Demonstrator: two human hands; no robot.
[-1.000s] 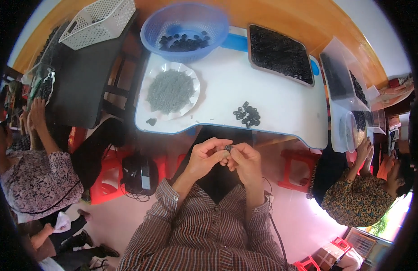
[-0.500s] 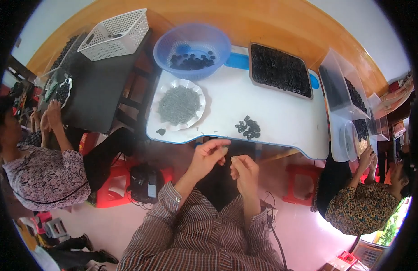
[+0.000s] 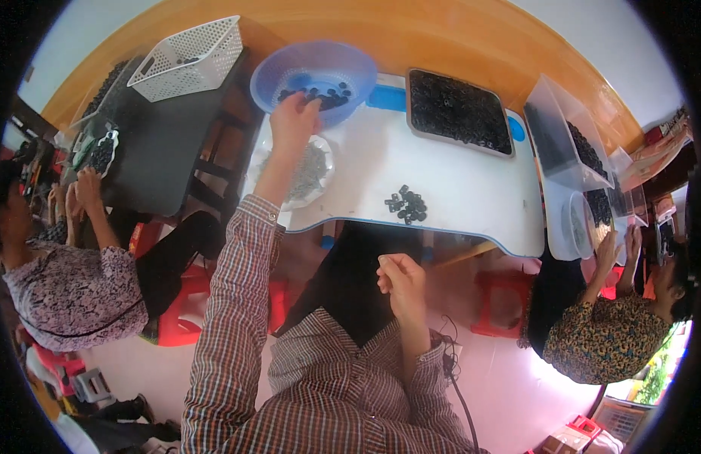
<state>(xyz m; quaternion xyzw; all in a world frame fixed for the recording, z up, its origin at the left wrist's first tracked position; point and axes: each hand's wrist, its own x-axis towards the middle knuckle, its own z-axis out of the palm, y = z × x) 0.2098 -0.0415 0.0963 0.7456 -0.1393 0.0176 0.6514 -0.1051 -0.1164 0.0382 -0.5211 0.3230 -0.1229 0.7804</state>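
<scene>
Reaching over the far left corner of the white table point(image 3: 472, 181), the left hand point(image 3: 291, 119) hangs at the near rim of the blue bowl point(image 3: 314, 72), fingers bent downward; whether they pinch anything cannot be told. Small black parts point(image 3: 324, 96) lie in the bowl's bottom, just beyond the fingertips. The left forearm in its checked sleeve point(image 3: 233, 287) crosses above a white plate point(image 3: 320, 170) holding grey pieces, set at the table's left edge.

The right hand point(image 3: 400, 278) is clenched into a loose fist below the table's near edge, over the lap, well apart from the bowl; its contents are hidden.

A small heap of black parts point(image 3: 407, 203) sits near the middle of the near edge. A dark tray point(image 3: 458, 112) filled with black pieces occupies the far edge, right of the bowl. Clear plastic bins point(image 3: 562, 140) with more black pieces stand at the right end.

A white lattice basket point(image 3: 190, 57) rests on a dark table point(image 3: 157, 147) to the left. One seated person point(image 3: 70, 280) works at that dark table; another seated person point(image 3: 615, 333) works at the right end.
</scene>
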